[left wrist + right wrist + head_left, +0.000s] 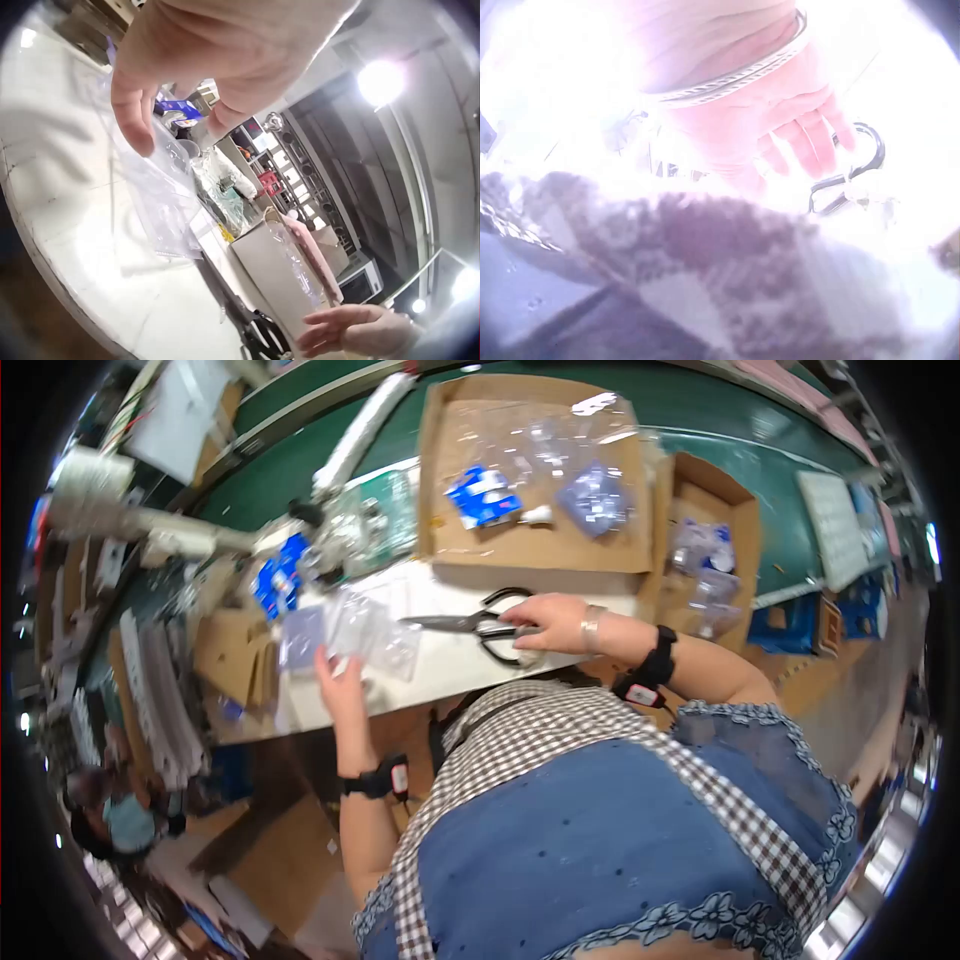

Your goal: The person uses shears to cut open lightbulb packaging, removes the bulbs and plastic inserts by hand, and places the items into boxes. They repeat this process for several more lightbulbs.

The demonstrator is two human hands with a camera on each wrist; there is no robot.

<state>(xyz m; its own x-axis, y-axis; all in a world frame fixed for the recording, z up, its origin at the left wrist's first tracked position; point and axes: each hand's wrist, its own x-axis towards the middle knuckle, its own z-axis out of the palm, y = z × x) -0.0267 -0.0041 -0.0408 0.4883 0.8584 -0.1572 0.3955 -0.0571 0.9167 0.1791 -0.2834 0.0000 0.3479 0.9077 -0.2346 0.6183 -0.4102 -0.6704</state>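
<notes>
1. Clock directions are as seen in the head view. The black-handled scissors [455,623] lie on the white tabletop [450,675], blades pointing to 9 o'clock.
2. Right hand [545,625] is at 3 o'clock from the middle of the scissors, right over the handle loops. Fingers look loosely stretched out rather than wrapped around; can't tell if they actually touch the loops. The right wrist view is badly washed out, fwiw.
3. Left hand [342,685] is at 8 o'clock from the scissors, well apart from the other hand. Thumb and fingers are spread, with one finger against the clear plastic bags [161,195].
4. Those bags lie flat between the left hand and the blade tips, about 1 o'clock from that hand. A purplish packet [303,640] sits at 11 o'clock from it, just beside the bags.
5. Further out at 11 o'clock from the left hand: some blue packets [280,575], kinda blurry.
6. Big cardboard box [540,555] is at 1 o'clock from the scissors. Inside, there's a blue-and-white packet [483,497] toward 8 o'clock and a clear bluish bundle [597,500] toward 4.
7. Smaller cardboard box [740,515] is at 2 o'clock from the scissors, right beside the big one, with more clear-wrapped stuff in it.
</notes>
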